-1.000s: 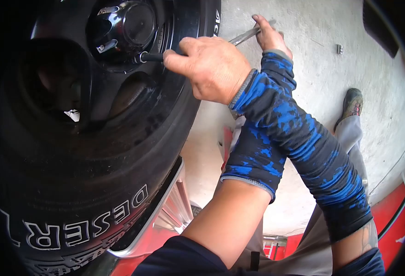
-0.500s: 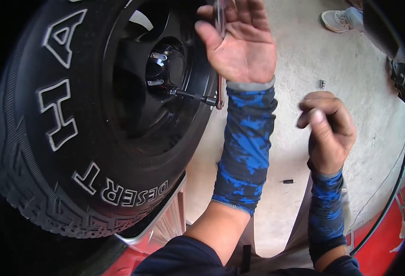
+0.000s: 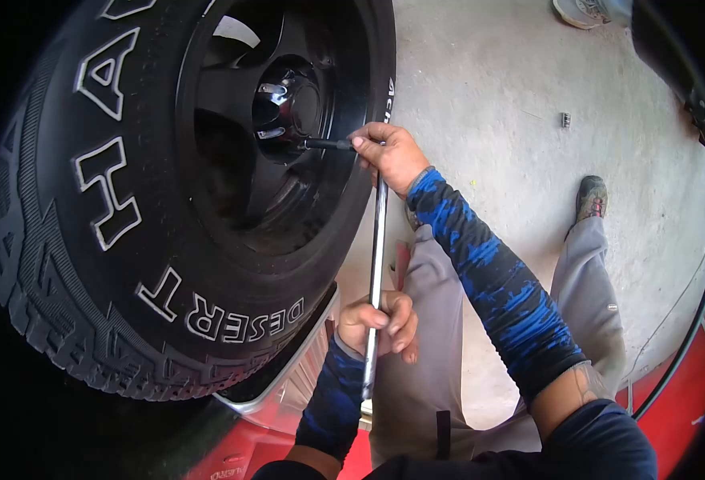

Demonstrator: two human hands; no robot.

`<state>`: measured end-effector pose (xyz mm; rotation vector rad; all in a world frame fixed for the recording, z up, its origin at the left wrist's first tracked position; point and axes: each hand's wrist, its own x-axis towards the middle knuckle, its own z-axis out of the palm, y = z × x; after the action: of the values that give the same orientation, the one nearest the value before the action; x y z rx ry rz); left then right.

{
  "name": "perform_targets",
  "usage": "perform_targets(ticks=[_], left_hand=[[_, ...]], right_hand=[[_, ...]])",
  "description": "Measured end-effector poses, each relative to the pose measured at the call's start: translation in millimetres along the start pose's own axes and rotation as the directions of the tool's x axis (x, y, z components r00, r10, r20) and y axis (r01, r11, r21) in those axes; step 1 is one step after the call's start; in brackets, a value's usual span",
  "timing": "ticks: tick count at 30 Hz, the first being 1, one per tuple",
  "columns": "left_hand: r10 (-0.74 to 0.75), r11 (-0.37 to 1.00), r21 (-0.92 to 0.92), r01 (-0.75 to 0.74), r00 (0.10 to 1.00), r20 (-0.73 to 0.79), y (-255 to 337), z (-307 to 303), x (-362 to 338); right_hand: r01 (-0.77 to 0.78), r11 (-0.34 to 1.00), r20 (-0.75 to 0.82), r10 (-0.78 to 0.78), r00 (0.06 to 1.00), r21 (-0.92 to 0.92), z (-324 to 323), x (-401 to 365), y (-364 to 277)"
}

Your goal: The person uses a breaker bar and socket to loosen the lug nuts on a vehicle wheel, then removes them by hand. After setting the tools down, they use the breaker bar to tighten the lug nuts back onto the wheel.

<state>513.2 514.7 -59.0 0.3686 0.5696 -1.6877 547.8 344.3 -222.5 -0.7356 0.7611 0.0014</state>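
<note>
A long chrome socket wrench runs down from the wheel toward me. Its black extension reaches into the black wheel rim and meets a spot beside the hub. My right hand pinches the wrench head where it joins the extension. Lower on the handle, my left hand is closed around the bar, thumb across it, and the bar's end sticks out below. The large tire with white outlined lettering stands at the left, turned side-on.
A small metal socket lies on the concrete floor. At the top right is another person's shoe. My own shoe rests on the floor. A dark hose curves along the right, near a red surface.
The wrench handle has swung from pointing up to pointing down toward me. My left hand, raised and open before, now grips its lower part. My right hand has moved left onto the head.
</note>
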Motion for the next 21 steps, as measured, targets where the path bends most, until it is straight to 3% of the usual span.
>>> perform_targets(ticks=[1, 2, 3, 4, 5, 6, 7, 8, 9, 10, 11, 12, 13, 15, 17, 19, 20, 21], left_hand=[[-0.087, 0.990, 0.075, 0.119, 0.937, -0.338, -6.4, -10.6, -20.2], [-0.029, 0.917, 0.289, 0.275, 0.769, -0.639, -9.8, -18.7, -29.2], [-0.040, 0.916, 0.280, 0.287, 0.761, -0.648, -14.1, -29.0, -35.9], [0.212, 0.780, 0.506, 0.369, 0.605, -0.768, -17.1, -38.4, -40.8], [0.484, 0.574, 0.655, 0.492, 0.442, -0.755, -19.9, -46.7, -46.6], [0.489, 0.582, 0.656, 0.481, 0.437, -0.755, -14.8, -30.0, -48.1], [0.516, 0.549, 0.690, 0.471, 0.459, -0.723, -12.6, -1.6, -48.5], [0.426, 0.677, 0.620, 0.398, 0.475, -0.770, -9.2, 32.6, -48.3], [0.347, 0.788, 0.574, 0.223, 0.610, -0.713, -2.8, 69.5, -48.6], [0.289, 0.842, 0.519, 0.148, 0.688, -0.666, 6.8, 105.1, -49.8], [0.353, 0.856, 0.513, -0.057, 0.791, -0.500, 15.1, 127.4, -50.4], [0.391, 0.883, 0.420, -0.210, 0.824, -0.411, 28.6, 135.6, -57.3], [0.292, 0.956, 0.147, -0.252, 0.834, -0.469, 49.8, 158.4, -56.4], [0.428, 0.904, 0.138, -0.405, 0.855, -0.294, 66.8, 176.6, -39.4], [0.434, 0.899, 0.188, -0.396, 0.863, -0.259, 72.2, 186.2, -40.9], [0.351, 0.908, 0.302, -0.289, 0.919, -0.178, 68.8, 169.1, -37.0], [0.308, 0.900, 0.364, -0.241, 0.942, -0.137, 67.0, 160.6, -35.3], [0.208, 0.890, 0.447, -0.089, 0.952, -0.225, 62.1, 151.7, -38.2]], right_hand=[[0.108, 0.981, 0.029, -0.104, 0.994, -0.160, 3.0, -5.9, -0.2], [0.168, 0.947, 0.025, -0.167, 0.986, -0.273, 5.7, -10.4, 1.7], [0.157, 0.952, 0.016, -0.158, 0.987, -0.264, 8.6, -14.8, 5.3], [0.307, 0.877, -0.015, -0.336, 0.942, -0.369, 12.3, -18.5, 9.0], [0.434, 0.764, -0.024, -0.505, 0.863, -0.477, 14.7, -19.1, 11.8], [0.430, 0.753, -0.039, -0.514, 0.857, -0.498, 15.4, -18.4, 6.1], [0.421, 0.760, -0.047, -0.508, 0.860, -0.496, 13.1, -13.1, 2.9], [0.237, 0.911, -0.090, -0.282, 0.955, -0.336, 8.7, -4.1, 1.6], [0.020, 0.987, -0.093, -0.035, 0.995, -0.160, 5.7, 1.9, 0.6], [-0.076, 0.995, -0.077, 0.081, 0.994, 0.064, 5.6, 6.0, -2.5], [-0.077, 0.995, -0.079, 0.082, 0.994, 0.065, 5.9, 5.2, -13.2], [-0.210, 0.964, -0.054, 0.221, 0.974, 0.162, 5.3, 2.4, -26.7], [-0.342, 0.904, -0.019, 0.358, 0.933, 0.256, 5.9, -2.3, -33.3], [-0.410, 0.852, -0.006, 0.436, 0.900, 0.326, 6.6, -0.2, -35.9], [-0.526, 0.751, 0.066, 0.548, 0.834, 0.399, 4.9, -0.5, -38.5], [-0.521, 0.748, 0.064, 0.547, 0.835, 0.412, 5.7, -1.7, -34.0], [-0.468, 0.786, 0.068, 0.485, 0.872, 0.403, 5.8, -0.8, -25.2], [-0.413, 0.821, 0.072, 0.420, 0.905, 0.394, 4.8, 0.1, -19.6]])
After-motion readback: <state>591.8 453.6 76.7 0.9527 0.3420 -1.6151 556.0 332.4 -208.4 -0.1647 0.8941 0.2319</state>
